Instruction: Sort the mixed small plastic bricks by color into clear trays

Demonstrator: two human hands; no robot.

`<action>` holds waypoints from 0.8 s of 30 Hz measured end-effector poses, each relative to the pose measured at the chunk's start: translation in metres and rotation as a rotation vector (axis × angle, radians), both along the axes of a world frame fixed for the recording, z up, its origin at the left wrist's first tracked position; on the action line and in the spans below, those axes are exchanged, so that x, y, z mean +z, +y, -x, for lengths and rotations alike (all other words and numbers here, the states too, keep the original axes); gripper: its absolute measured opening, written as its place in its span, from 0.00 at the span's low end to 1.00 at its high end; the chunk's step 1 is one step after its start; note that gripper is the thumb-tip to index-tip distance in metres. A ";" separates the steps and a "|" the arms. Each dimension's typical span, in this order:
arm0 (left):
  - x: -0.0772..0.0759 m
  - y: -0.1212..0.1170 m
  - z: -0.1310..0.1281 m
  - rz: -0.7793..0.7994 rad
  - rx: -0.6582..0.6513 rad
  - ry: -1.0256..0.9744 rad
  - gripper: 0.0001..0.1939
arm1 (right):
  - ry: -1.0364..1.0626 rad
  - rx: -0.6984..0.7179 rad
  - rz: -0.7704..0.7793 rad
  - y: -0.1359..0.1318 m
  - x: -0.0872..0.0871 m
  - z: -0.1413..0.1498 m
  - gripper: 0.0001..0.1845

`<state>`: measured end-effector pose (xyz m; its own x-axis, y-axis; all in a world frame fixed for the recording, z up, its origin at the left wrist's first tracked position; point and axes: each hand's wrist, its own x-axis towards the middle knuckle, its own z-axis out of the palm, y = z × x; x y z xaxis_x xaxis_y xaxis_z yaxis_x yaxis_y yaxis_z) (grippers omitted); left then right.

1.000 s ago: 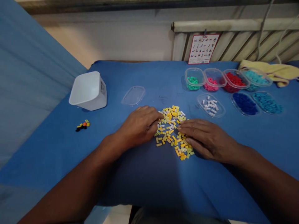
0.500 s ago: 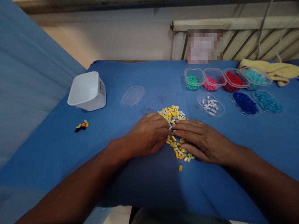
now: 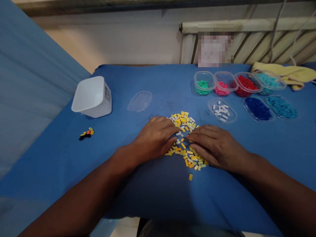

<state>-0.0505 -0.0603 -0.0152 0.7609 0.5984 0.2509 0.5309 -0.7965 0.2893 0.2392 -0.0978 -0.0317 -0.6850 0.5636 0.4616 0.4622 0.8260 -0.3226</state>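
A heap of small yellow, orange and white bricks (image 3: 184,123) lies in the middle of the blue table (image 3: 61,158). My left hand (image 3: 155,138) rests palm down on the heap's left side, fingers stretched out over the pieces. My right hand (image 3: 217,146) lies flat on the right side, its fingertips almost touching the left hand's. Both hands press on the loose bricks and hide part of the heap. One yellow brick (image 3: 190,177) lies apart, nearer to me.
A white tub (image 3: 92,96) lies tipped at the left beside a clear lid (image 3: 140,101). A few black, yellow and orange pieces (image 3: 86,133) sit near the left edge. Clear trays of green (image 3: 203,84), pink (image 3: 223,86), red (image 3: 247,85), teal, dark blue (image 3: 258,108) and white bricks (image 3: 221,110) stand at the right.
Both hands slid toward each other and toward me over the heap, dragging bricks along. The heap stretched out, and one yellow brick came loose at the near side.
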 end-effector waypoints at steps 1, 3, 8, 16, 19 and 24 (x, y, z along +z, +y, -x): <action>-0.001 0.000 0.000 0.001 0.008 0.020 0.15 | -0.013 0.015 0.014 0.000 -0.001 0.001 0.14; 0.000 0.000 0.000 0.019 0.002 0.035 0.16 | -0.035 0.064 0.036 0.000 -0.002 0.003 0.16; 0.003 0.000 0.001 0.068 -0.049 0.000 0.18 | -0.010 0.166 0.109 -0.001 0.000 0.002 0.09; 0.005 0.002 -0.003 0.106 -0.016 0.051 0.17 | 0.004 0.049 0.078 -0.001 0.001 0.006 0.15; 0.009 0.004 -0.009 0.132 -0.004 0.087 0.14 | 0.006 -0.027 0.046 0.000 -0.002 0.006 0.16; 0.014 0.004 -0.017 0.206 0.009 0.105 0.08 | 0.004 -0.083 0.016 0.002 -0.002 0.006 0.12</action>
<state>-0.0339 -0.0563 -0.0007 0.7708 0.6356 0.0424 0.5736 -0.7215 0.3879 0.2332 -0.0962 -0.0339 -0.6339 0.6256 0.4547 0.5271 0.7797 -0.3380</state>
